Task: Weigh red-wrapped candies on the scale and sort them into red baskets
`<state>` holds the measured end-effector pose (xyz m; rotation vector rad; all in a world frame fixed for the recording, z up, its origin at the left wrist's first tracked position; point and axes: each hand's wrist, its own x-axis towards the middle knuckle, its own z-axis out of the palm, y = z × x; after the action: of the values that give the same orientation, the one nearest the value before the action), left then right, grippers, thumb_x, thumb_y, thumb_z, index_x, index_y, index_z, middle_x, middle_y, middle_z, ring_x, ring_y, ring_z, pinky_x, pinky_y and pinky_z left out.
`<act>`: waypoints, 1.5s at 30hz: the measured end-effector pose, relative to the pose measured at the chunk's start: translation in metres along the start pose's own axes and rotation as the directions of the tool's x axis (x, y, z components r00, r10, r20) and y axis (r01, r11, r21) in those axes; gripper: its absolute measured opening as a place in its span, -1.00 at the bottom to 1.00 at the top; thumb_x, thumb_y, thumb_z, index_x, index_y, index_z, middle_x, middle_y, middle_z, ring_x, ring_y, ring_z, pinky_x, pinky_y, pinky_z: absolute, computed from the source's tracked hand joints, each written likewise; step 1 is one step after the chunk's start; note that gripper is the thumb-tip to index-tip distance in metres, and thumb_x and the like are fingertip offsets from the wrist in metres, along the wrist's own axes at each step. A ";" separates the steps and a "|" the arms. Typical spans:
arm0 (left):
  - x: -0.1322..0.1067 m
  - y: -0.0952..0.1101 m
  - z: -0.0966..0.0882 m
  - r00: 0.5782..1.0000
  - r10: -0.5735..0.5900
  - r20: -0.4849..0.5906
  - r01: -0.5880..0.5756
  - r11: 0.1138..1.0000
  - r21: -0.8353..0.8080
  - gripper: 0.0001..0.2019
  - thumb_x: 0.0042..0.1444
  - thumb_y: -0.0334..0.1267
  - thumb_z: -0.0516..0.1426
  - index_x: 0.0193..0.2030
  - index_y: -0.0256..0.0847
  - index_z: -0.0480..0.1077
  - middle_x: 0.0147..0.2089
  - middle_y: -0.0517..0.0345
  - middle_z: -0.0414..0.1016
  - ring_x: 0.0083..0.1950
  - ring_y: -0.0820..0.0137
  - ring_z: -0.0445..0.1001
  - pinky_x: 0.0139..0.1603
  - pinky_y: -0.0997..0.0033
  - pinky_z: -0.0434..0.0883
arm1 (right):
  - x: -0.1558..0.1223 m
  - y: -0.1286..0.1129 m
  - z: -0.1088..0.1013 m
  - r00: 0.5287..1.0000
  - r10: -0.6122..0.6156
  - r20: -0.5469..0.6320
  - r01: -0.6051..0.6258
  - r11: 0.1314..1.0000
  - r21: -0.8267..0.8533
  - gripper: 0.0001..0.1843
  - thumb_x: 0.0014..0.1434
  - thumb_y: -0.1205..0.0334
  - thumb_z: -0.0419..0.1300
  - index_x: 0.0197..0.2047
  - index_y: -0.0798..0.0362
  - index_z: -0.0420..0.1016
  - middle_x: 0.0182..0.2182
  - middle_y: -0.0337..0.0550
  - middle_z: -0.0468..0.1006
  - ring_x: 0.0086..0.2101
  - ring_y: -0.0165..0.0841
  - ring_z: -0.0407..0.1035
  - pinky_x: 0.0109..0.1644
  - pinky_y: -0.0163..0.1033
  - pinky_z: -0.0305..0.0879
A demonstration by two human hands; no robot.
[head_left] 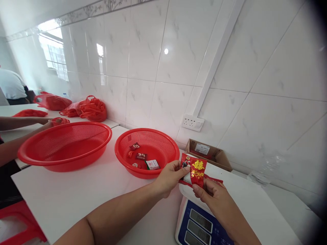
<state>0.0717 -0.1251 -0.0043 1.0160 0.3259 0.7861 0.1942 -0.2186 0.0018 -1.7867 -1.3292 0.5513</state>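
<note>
My left hand [170,177] and my right hand [213,194] both pinch a small red packet [196,171] with gold lettering. They hold it just above the white top of a digital scale [196,221]. More red material lies under the packet on the scale. To the left of my left hand stands a red mesh basket [148,136] with several small wrapped sweets [143,160] in it.
A larger red mesh basket [63,144] sits further left. Another person's arms [22,127] reach over the neighbouring table beside red plastic bags [93,109]. An open cardboard box [208,154] rests against the tiled wall, below a socket [192,122]. A red stool [20,221] stands lower left.
</note>
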 end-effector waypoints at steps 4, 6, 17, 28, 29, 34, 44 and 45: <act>-0.001 -0.003 0.000 0.999 -0.008 0.054 0.009 1.000 -0.008 -0.56 -0.21 -0.05 0.32 -0.27 -0.34 0.39 -0.28 0.06 0.48 -0.27 0.41 0.43 -0.19 0.41 0.33 | 0.002 0.003 0.001 1.000 0.020 -0.021 -0.020 1.000 0.005 -0.57 0.03 -0.21 0.05 -0.44 0.03 0.36 -0.45 -0.17 0.48 -0.42 -0.29 0.32 -0.41 -0.25 0.23; -0.001 -0.004 0.000 0.996 -0.012 0.090 0.012 1.000 0.004 -0.54 -0.19 -0.05 0.31 -0.21 -0.33 0.40 -0.25 0.05 0.48 -0.22 0.39 0.43 -0.15 0.39 0.33 | 0.003 0.005 0.002 0.998 0.028 -0.059 -0.028 1.000 -0.009 -0.56 0.04 -0.21 0.03 -0.46 0.03 0.35 -0.46 -0.17 0.48 -0.42 -0.29 0.33 -0.39 -0.25 0.23; -0.002 0.001 0.003 0.999 -0.006 0.044 0.006 1.000 0.008 -0.54 -0.24 0.04 0.31 -0.34 -0.35 0.42 -0.40 0.10 0.48 -0.38 0.45 0.40 -0.28 0.45 0.31 | -0.003 -0.007 0.001 0.997 0.068 -0.039 -0.060 0.980 0.191 -0.55 -0.04 -0.22 0.13 -0.34 0.03 0.41 -0.39 -0.15 0.50 -0.32 -0.23 0.38 -0.35 -0.23 0.37; -0.002 0.000 0.000 0.995 -0.076 0.072 0.058 0.972 0.229 -0.52 -0.22 0.12 0.25 -0.38 -0.28 0.30 -0.45 0.21 0.36 -0.45 0.51 0.33 -0.44 0.49 0.27 | -0.001 -0.004 -0.001 0.959 0.137 -0.249 -0.052 0.946 0.321 -0.49 -0.09 -0.25 0.17 -0.27 0.01 0.45 -0.35 -0.15 0.55 -0.29 -0.23 0.41 -0.26 -0.22 0.36; -0.002 -0.001 -0.001 0.994 -0.076 0.077 0.054 0.964 0.261 -0.52 -0.22 0.13 0.24 -0.41 -0.27 0.27 -0.48 0.23 0.34 -0.48 0.53 0.30 -0.46 0.49 0.26 | -0.001 -0.004 -0.001 0.958 0.145 -0.247 -0.055 0.939 0.340 -0.48 -0.10 -0.25 0.18 -0.25 0.01 0.45 -0.33 -0.14 0.56 -0.29 -0.22 0.41 -0.26 -0.22 0.36; -0.002 -0.006 -0.002 0.994 -0.038 0.101 0.002 0.942 0.336 -0.51 -0.22 0.16 0.23 -0.44 -0.24 0.23 -0.51 0.26 0.31 -0.51 0.54 0.27 -0.47 0.49 0.23 | -0.001 -0.003 0.000 0.974 0.142 -0.176 -0.051 0.897 0.440 -0.43 -0.10 -0.25 0.20 -0.19 0.03 0.45 -0.28 -0.08 0.56 -0.25 -0.16 0.43 -0.19 -0.14 0.38; -0.006 -0.001 0.004 0.995 0.061 0.084 -0.073 0.986 0.149 -0.55 -0.14 0.08 0.24 -0.29 -0.28 0.34 -0.30 0.11 0.42 -0.27 0.41 0.38 -0.19 0.37 0.31 | 0.000 0.003 0.002 0.987 0.053 -0.153 -0.006 0.956 0.292 -0.48 -0.05 -0.25 0.15 -0.26 0.04 0.47 -0.32 -0.07 0.57 -0.28 -0.17 0.43 -0.20 -0.15 0.37; -0.006 -0.001 0.004 0.995 0.073 0.071 -0.082 0.987 0.139 -0.56 -0.14 0.09 0.23 -0.32 -0.28 0.34 -0.32 0.13 0.41 -0.30 0.42 0.37 -0.20 0.38 0.31 | 0.000 0.004 0.003 0.989 0.049 -0.142 -0.007 0.960 0.281 -0.48 -0.03 -0.25 0.14 -0.26 0.04 0.46 -0.33 -0.08 0.56 -0.29 -0.18 0.42 -0.21 -0.15 0.37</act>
<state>0.0704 -0.1322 -0.0038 1.1915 0.2896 0.8064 0.1943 -0.2184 -0.0027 -1.5828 -1.0685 0.5800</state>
